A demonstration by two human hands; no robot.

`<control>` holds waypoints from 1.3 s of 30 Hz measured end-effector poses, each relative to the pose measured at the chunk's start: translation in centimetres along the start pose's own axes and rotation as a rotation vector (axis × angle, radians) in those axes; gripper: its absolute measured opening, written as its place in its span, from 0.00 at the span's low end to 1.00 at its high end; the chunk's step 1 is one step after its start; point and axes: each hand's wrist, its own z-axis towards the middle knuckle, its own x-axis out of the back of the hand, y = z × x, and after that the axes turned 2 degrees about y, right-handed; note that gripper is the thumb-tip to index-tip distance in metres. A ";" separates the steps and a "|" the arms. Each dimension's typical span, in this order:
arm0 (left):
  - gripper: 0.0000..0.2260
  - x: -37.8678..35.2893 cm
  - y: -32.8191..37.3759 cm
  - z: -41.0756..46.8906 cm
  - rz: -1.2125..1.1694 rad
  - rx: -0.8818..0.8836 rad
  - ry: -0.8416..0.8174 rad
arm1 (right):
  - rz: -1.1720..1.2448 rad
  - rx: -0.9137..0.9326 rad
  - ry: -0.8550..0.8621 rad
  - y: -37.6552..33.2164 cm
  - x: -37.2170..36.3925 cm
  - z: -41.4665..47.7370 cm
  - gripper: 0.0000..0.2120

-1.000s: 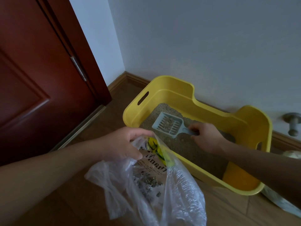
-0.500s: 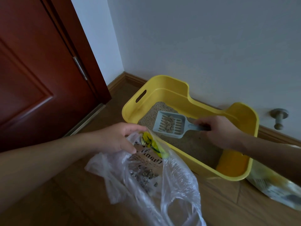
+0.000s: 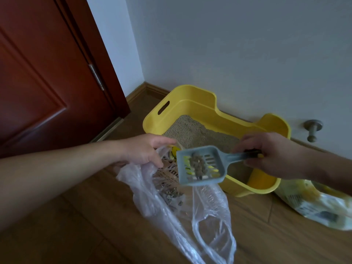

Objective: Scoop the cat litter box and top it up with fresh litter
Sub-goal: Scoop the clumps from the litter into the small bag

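Against the wall: yellow litter box point(image 3: 190, 96), holding litter | front of box: right hand point(image 3: 270, 155) grasping scoop point(image 3: 202, 165), clumps aboard, above bag mouth | left hand point(image 3: 144, 149) clenched on plastic bag point(image 3: 207, 204) edge | right of box: litter sack point(image 3: 316, 204).

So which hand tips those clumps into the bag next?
Probably the right hand: it grips the scoop, loaded with clumps, above the plastic bag. The left hand is busy holding the bag's mouth open.

Yellow litter box point(image 3: 192, 96) holding beige litter point(image 3: 192, 133), grey slotted scoop point(image 3: 200, 165) carrying clumps point(image 3: 198, 164) over the clear bag point(image 3: 190, 212)
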 end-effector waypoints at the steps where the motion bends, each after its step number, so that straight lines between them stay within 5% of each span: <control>1: 0.37 -0.1 0.2 -0.1 -0.013 0.005 0.000 | -0.013 0.035 -0.021 -0.4 -0.3 -0.1 0.17; 16: 0.33 -1.1 0.7 -0.8 -0.166 -0.027 -0.062 | -0.111 0.286 0.006 -2.8 -4.5 1.7 0.13; 30: 0.36 -0.7 -0.6 -0.2 -0.109 -0.015 -0.032 | -0.128 0.187 -0.028 -1.6 -5.4 2.1 0.18; 39: 0.35 -0.3 -0.9 -0.3 -0.159 -0.008 -0.037 | 0.044 0.144 -0.026 -0.4 -4.9 1.7 0.12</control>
